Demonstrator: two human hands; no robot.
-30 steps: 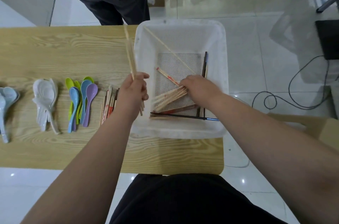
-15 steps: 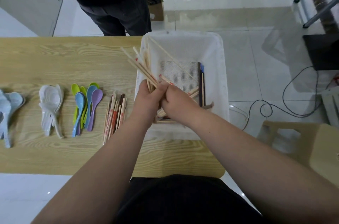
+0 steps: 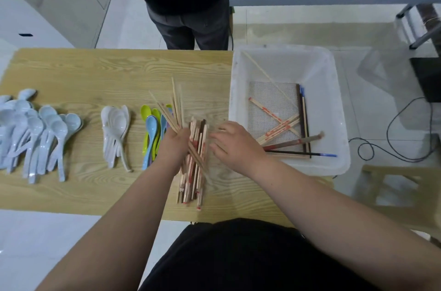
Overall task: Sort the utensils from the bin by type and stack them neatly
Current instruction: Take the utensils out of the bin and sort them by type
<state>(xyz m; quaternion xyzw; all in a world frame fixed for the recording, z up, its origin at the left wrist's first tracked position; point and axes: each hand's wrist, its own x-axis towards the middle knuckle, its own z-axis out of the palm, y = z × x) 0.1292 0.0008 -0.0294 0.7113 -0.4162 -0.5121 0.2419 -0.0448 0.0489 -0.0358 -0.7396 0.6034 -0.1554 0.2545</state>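
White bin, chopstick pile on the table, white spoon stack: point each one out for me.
white bin [image 3: 298, 64]: head view, bare far inner wall.
chopstick pile [image 3: 192, 185]: head view, near part of the pile on the table.
white spoon stack [image 3: 118, 122]: head view, bowl of the top spoon.

One table [image 3: 71, 76] and one white bin [image 3: 333, 104] on record. Spoons lie in three groups: one heap of pale blue spoons [image 3: 35, 128] and one stack of white spoons [image 3: 115, 128], both too overlapped to count, plus coloured spoons [image 3: 150, 133], at least five. One chopstick pile [image 3: 193, 183] on the table, one chopstick bundle [image 3: 175, 109] held, and roughly a dozen loose chopsticks [image 3: 279, 128] in the bin.
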